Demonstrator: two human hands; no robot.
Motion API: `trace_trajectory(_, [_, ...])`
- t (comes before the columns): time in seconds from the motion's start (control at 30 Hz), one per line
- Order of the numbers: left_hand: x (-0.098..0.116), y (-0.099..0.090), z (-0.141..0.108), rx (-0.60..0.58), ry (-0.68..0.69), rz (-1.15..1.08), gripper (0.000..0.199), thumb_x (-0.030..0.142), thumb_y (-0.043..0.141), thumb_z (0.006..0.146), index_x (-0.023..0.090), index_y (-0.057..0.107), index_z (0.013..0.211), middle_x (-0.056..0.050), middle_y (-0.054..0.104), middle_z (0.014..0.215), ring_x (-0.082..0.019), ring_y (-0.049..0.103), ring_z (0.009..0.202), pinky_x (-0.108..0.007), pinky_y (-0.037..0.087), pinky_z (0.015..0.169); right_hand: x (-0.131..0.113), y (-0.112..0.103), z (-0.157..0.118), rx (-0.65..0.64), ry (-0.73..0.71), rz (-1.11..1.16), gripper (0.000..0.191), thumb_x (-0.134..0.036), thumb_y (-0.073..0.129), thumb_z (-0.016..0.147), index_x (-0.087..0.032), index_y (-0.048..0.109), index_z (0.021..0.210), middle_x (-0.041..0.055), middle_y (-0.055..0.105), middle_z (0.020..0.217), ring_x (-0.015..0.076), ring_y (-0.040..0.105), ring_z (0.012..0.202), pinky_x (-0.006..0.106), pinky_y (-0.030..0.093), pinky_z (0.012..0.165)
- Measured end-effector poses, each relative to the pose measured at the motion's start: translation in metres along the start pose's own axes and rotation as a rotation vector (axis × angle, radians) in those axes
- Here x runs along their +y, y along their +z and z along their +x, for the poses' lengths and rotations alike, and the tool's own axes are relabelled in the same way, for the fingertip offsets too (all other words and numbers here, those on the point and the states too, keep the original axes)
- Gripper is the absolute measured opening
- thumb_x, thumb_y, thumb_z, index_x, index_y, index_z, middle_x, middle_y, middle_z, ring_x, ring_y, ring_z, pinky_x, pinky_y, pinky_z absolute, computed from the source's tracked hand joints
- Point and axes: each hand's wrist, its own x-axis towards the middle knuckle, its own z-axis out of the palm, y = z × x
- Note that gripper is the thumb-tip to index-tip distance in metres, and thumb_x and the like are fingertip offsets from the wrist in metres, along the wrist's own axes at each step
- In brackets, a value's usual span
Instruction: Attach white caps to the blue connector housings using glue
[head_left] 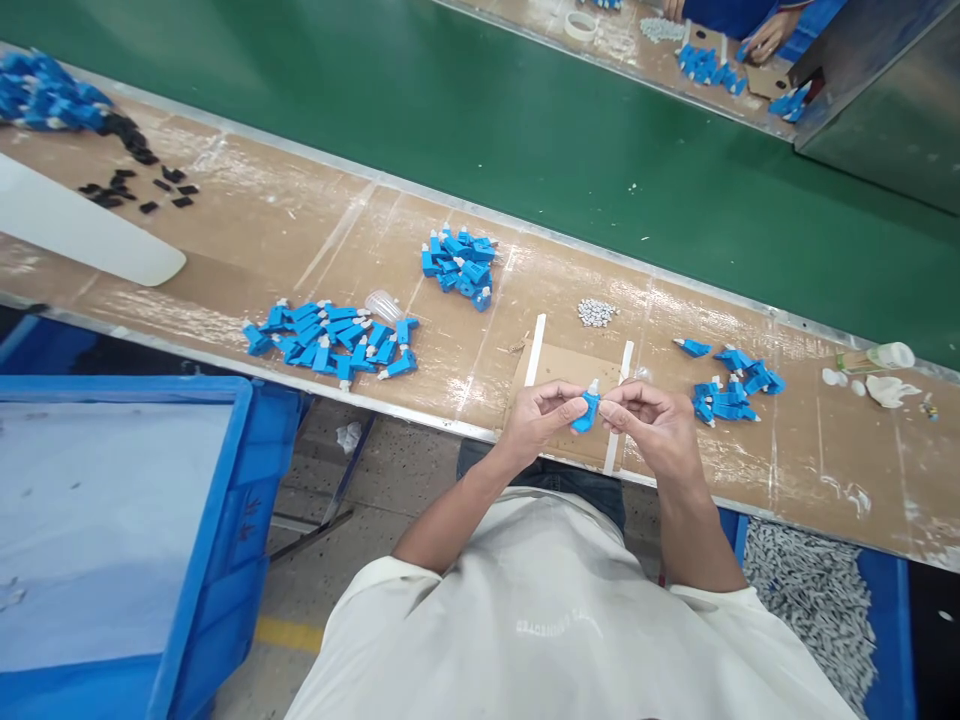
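Observation:
Between my two hands is a blue plastic part [586, 412] with a whitish tip pointing away from me. My left hand [541, 418] pinches it from the left with thumb and fingers. From the right, the closed fingertips of my right hand [651, 420] meet the part's upper edge; anything small between them is hidden. Both hands are above a cardboard pad [574, 370] with white tape strips. Just beyond the pad lies a small heap of grey pieces [598, 313]. More blue parts [731, 400] lie to the right of my right hand.
Blue parts are piled on the bench at left [337, 338] and centre [457, 265]. Black pieces [112, 190] lie far left, near a white curved panel [82, 225]. A blue bin [244, 480] stands below left. Across the green belt [450, 130], another person's hand [771, 38] handles parts.

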Motion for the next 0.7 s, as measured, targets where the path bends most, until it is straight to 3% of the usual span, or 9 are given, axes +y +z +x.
trace_trajectory(0.4, [0.0009,0.0010,-0.0016,-0.009,0.032,0.042,0.042,0.053,0.085,0.074,0.014,0.075,0.084,0.000,0.063,0.065,-0.009,0.054,0.055,-0.024,0.045,0.054,-0.0019,0.0028,-0.0014,0.009,0.012,0.028,0.039,-0.054,0.090,0.068,-0.019,0.071,0.069,0.0005,0.066,0.059,0.0124,0.059,0.048,0.025,0.053,0.046])
trace_trajectory(0.7, [0.0073,-0.0060,-0.0025,-0.025,-0.021,0.085,0.044,0.055,0.085,0.073,0.013,0.075,0.086,-0.002,0.067,0.069,-0.012,0.058,0.060,-0.026,0.048,0.057,0.0026,0.0007,0.0081,-0.098,0.097,0.109,0.041,-0.053,0.093,0.063,-0.018,0.071,0.067,0.0012,0.067,0.059,0.0118,0.059,0.050,0.025,0.053,0.047])
